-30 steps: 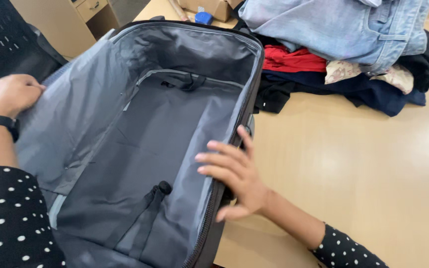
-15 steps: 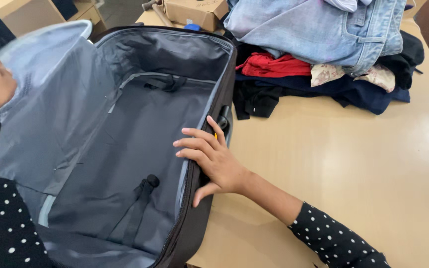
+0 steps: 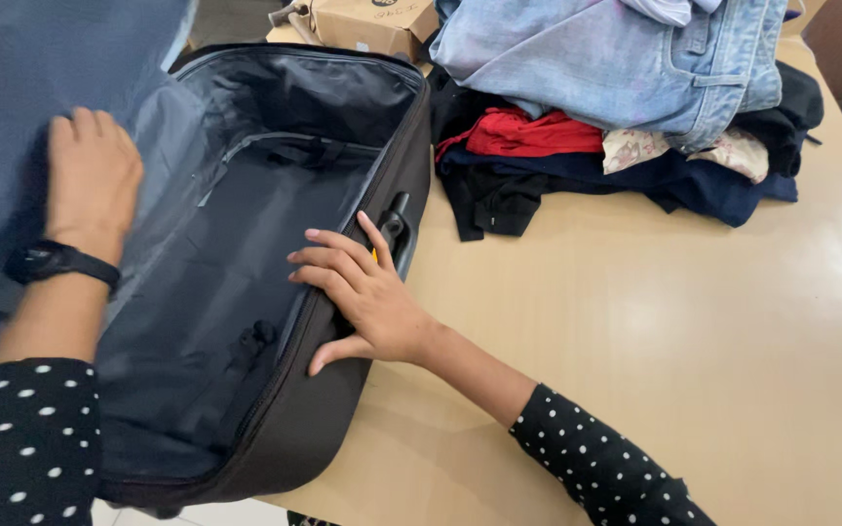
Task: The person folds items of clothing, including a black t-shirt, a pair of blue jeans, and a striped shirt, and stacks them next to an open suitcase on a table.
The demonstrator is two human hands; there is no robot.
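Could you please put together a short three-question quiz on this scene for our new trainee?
1. True or false: the suitcase lies open with nothing packed inside.
2. What lies on top of the clothes pile? A) light blue jeans B) a red towel C) a white hat
3. Which hand presses flat against the raised lid?

Key
1. True: only dark lining and straps show.
2. A: the jeans.
3. The left hand; the right hand rests on the suitcase's side edge.
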